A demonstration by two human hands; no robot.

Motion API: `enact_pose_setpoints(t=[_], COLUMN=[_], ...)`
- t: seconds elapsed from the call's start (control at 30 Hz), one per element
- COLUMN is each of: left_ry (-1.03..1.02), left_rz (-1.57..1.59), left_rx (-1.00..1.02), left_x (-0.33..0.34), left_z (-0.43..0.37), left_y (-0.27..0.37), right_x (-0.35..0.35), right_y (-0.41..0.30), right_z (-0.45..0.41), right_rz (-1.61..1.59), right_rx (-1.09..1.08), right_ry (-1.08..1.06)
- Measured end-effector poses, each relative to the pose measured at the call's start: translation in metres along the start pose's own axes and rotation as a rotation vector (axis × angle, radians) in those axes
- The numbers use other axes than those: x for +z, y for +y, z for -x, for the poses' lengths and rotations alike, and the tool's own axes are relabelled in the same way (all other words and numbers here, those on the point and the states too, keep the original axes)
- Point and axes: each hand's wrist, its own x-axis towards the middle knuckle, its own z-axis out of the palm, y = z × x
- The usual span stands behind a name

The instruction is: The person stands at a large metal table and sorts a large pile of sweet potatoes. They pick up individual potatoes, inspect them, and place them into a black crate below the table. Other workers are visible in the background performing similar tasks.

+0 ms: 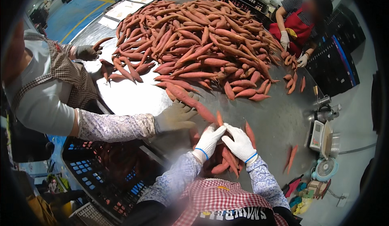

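Note:
My left hand point(209, 139), in a white knit glove, and my right hand point(240, 142), gloved the same way, meet at the near side of the metal table. A slim orange-red sweet potato point(219, 118) stands up between their fingertips; which hand grips it is hard to tell. Under and around my wrists lie several sweet potatoes point(228, 160), partly hidden. A long sweet potato point(194, 103) reaches from beside a co-worker's gloved hand point(177, 116) towards my fingers. Beyond is a large heap of sweet potatoes point(197, 43).
A black plastic crate point(88, 177) stands at the left below the table edge. A co-worker's arm point(118, 127) crosses close to my left arm. Another person point(297, 22) handles sweet potatoes at the far right. A scale point(317, 134) and a small fan point(325, 168) stand at the right.

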Motion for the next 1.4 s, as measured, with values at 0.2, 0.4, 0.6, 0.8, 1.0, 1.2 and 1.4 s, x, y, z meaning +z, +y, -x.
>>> enact_pose_setpoints(t=[0.2,0.4,0.6,0.8,1.0,1.2,1.4], left_ry=[0.057,0.160,0.374,0.550,0.465,0.259,-0.105], left_rz=[0.194,-0.045,-1.357,-1.474,-1.763,-0.707,0.143], left_rx=[0.002,0.219,0.469,0.687,0.687,0.539,0.368], left_x=[-0.018,-0.022,0.004,0.007,-0.007,-0.002,0.020], left_z=[0.000,-0.023,0.016,0.017,0.016,0.008,0.023], left_y=[-0.012,-0.040,0.009,0.015,0.019,0.031,0.078], right_x=[-0.014,0.009,0.002,-0.016,-0.030,-0.032,-0.031], right_y=[-0.050,-0.063,-0.060,-0.037,-0.017,-0.008,-0.013], right_z=[-0.049,-0.089,-0.081,-0.042,-0.007,0.022,0.045], right_rz=[-0.077,0.183,0.076,-0.735,-0.777,-0.959,-1.028], right_rx=[-0.046,-0.312,-0.408,0.197,0.236,0.233,0.269], right_ry=[0.153,0.162,0.186,0.008,0.076,0.117,0.162])
